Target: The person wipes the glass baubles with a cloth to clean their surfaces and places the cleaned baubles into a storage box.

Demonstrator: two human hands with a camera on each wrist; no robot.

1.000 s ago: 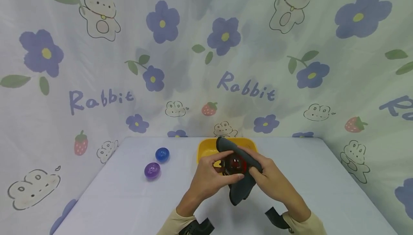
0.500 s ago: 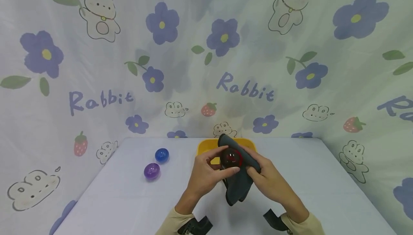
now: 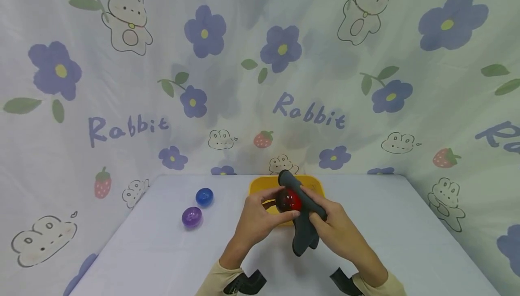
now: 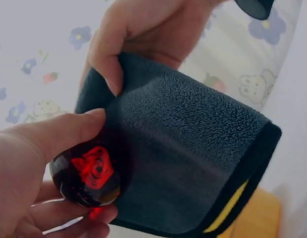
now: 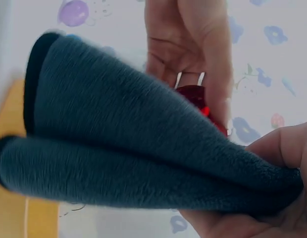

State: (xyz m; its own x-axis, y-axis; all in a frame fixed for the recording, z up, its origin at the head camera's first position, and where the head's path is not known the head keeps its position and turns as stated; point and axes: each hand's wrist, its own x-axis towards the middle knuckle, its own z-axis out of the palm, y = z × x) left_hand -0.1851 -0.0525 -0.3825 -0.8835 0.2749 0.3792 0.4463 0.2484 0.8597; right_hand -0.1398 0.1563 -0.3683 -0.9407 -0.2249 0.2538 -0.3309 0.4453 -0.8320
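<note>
My left hand (image 3: 257, 217) holds a clear red ball (image 3: 289, 200) between thumb and fingers; the left wrist view shows the shiny red ball (image 4: 96, 171) close up. A dark grey cloth (image 3: 305, 230) with a black edge is pinched in my right hand (image 3: 339, 226). The folded cloth (image 4: 178, 148) lies against the ball's right side. In the right wrist view the cloth (image 5: 119, 129) covers part of the ball (image 5: 195, 96). Both hands are raised over the table, in front of a yellow basket (image 3: 260, 182).
A blue ball (image 3: 204, 196) and a purple ball (image 3: 192, 217) lie on the white table (image 3: 142, 251), left of the hands. The yellow basket stands near the back edge, partly hidden by the hands and cloth. A patterned curtain (image 3: 243, 84) hangs behind and around the table.
The red ball and left hand have shifted slightly left. The cloth has moved against the ball, its folds changing shape, while both hands keep their hold.
</note>
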